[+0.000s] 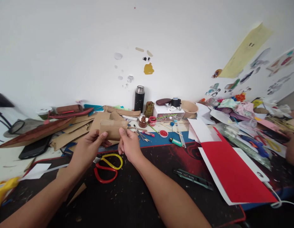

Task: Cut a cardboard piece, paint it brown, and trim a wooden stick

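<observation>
Between my two hands is a small brown piece of cardboard (110,129), held up over the back part of the dark mat. My left hand (95,142) pinches its left end, thumb on the near face. At the other end, my right hand (129,142) grips the lower right corner with the thumb in front and the fingers curled behind. Just below the hands lie scissors (108,169) with one yellow and one red handle loop. A narrow cardboard scrap (76,193) rests on the mat near my left forearm.
A utility knife (193,179) and red paper (237,171) lie to the right. Cardboard pieces (70,134) pile up at the left, near a yellow glue gun (4,190). Along the wall stand a black flask (139,99) and a round bowl (189,109). Another person's arm (293,145) shows at far right.
</observation>
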`<state>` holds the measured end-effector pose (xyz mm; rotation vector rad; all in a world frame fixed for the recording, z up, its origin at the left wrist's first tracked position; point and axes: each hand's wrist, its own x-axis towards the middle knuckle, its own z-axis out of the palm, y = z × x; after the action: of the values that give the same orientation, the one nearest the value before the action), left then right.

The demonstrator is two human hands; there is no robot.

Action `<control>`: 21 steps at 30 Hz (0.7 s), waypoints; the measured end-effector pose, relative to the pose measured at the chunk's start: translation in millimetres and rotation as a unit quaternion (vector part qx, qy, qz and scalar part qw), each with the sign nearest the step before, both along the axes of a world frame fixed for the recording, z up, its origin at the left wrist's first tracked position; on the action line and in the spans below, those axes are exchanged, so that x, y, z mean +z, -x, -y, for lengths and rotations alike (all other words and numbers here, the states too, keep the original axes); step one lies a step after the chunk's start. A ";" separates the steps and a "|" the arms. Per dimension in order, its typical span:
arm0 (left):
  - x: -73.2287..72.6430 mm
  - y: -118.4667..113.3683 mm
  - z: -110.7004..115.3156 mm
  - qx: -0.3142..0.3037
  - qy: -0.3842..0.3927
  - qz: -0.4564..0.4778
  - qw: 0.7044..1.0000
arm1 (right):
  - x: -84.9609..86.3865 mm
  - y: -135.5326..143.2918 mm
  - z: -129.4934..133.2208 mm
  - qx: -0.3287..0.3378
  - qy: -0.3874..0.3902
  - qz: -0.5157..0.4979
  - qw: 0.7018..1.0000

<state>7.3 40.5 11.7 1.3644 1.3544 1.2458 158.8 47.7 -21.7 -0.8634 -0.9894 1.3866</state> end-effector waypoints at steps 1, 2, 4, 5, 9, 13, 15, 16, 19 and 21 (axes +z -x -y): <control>-3.2 -0.3 -0.2 0.003 -0.006 0.006 1.000 | -0.8 0.6 -0.1 0.000 0.003 0.001 1.000; -6.1 -0.7 -0.6 0.004 -0.006 0.018 1.000 | -1.6 1.1 -0.4 -0.001 0.006 0.004 1.000; -9.1 -1.0 -2.2 -0.006 0.011 0.046 0.999 | -2.9 1.4 -1.4 -0.004 0.012 0.014 1.000; -8.8 -0.7 -3.0 -0.015 0.023 0.054 0.998 | -3.3 1.2 -2.1 -0.005 0.015 0.017 1.000; 0.3 4.8 -5.4 -0.048 0.055 0.021 0.997 | -1.3 -1.2 -3.6 -0.002 0.011 0.017 1.000; 6.0 10.9 -6.2 -0.039 0.044 0.003 0.998 | 3.3 -2.7 -0.7 0.023 -0.002 0.022 0.999; 4.8 11.3 -7.0 -0.015 0.029 0.023 0.999 | 4.3 -2.7 0.7 0.039 0.000 0.022 0.999; 3.6 10.8 -7.5 -0.007 0.026 0.031 0.999 | 4.3 -2.7 0.8 0.043 0.002 0.019 0.999; -1.1 8.5 -8.4 -0.021 0.043 0.039 0.998 | 2.9 -3.3 -0.9 0.029 0.009 0.007 1.000; -3.4 7.3 -8.2 -0.045 0.055 0.040 0.997 | 1.5 -4.0 -2.8 0.008 0.012 0.002 1.000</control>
<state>0.1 48.6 8.3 1.2714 1.2732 1.1389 162.9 50.5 -20.2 -0.8786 -0.9873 1.4141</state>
